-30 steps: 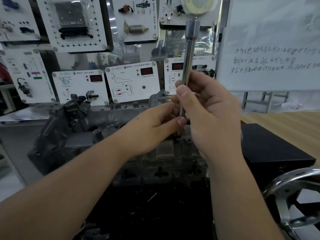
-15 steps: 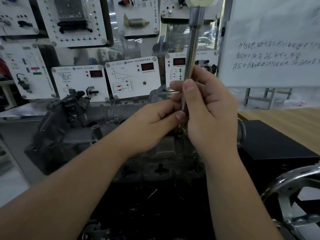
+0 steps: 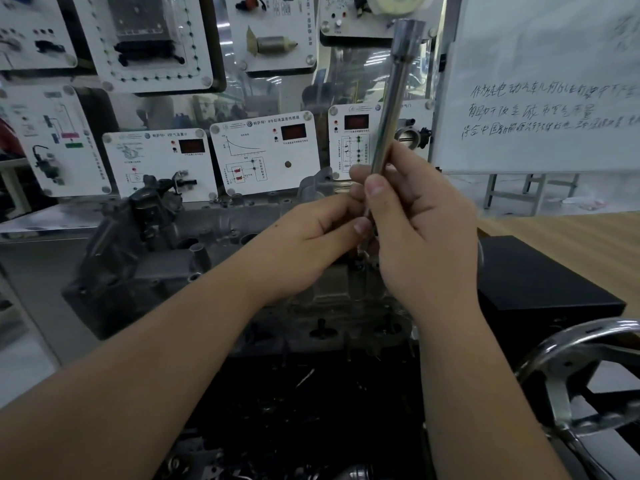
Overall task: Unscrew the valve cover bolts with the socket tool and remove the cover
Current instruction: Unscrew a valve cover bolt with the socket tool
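Note:
A long steel socket tool [image 3: 393, 109] stands nearly upright over the grey valve cover [image 3: 214, 233] of the engine in the middle of the view. My right hand [image 3: 419, 230] grips its shaft, thumb across the front. My left hand [image 3: 311, 244] pinches the thin lower part of the shaft just below the right thumb. The tool's tip reaches down to a bolt spot [image 3: 358, 263] on the cover; the bolt itself is hidden between my hands.
A dark bracket assembly [image 3: 152, 206] rises at the cover's left end. White display panels [image 3: 265, 150] stand behind the engine and a whiteboard [image 3: 540, 88] at the right. A black box [image 3: 540, 282] and a chrome handwheel [image 3: 585, 382] lie right of the engine.
The view has shifted slightly. My right thumb has slid a little on the shaft; both hands stay on the tool at the same bolt spot.

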The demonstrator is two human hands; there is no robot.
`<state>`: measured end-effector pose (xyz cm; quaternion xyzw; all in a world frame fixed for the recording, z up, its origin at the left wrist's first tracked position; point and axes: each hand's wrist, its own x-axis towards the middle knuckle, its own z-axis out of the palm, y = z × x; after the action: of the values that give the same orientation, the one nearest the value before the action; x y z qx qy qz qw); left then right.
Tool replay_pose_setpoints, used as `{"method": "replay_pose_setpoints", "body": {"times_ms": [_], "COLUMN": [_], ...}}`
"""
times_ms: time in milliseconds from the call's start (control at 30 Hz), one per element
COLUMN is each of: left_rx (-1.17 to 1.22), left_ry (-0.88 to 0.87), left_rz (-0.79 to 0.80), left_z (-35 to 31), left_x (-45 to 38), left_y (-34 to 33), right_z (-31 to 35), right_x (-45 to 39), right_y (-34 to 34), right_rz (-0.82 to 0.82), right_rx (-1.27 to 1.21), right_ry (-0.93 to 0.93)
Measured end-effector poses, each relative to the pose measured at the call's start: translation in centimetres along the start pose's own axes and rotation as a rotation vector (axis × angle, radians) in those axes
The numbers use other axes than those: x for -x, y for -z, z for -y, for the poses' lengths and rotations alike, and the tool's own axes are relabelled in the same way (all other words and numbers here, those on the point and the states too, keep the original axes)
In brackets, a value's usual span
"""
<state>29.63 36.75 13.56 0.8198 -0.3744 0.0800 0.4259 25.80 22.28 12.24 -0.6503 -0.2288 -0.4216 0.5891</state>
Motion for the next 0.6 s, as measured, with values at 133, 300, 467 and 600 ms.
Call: {"method": "replay_pose_setpoints", "body": {"times_ms": [133, 300, 467, 600], "left_rx": [0.062, 0.061, 0.015, 0.036], "left_ry": [-0.02, 0.008, 0.007, 0.0], "left_rz": [0.024, 0.02, -0.009, 0.018], "left_z": [0.03, 0.24, 0.28, 0.12], "left_x": [-0.09, -0.02, 0.05, 0.01], "left_y": [-0.15, -0.23, 0.05, -0.13], "right_z": [-0.12, -0.38, -0.69, -0.78], "right_x": [0.25, 0.27, 0.17, 0.32], "right_y": [-0.16, -0.27, -0.13, -0.57], "right_rz": [-0.007, -0.068, -0.024, -0.049], "right_rx": [0.055, 0.082, 0.061, 0.074], "right_ry": [-0.01, 0.015, 0.011, 0.031]}}
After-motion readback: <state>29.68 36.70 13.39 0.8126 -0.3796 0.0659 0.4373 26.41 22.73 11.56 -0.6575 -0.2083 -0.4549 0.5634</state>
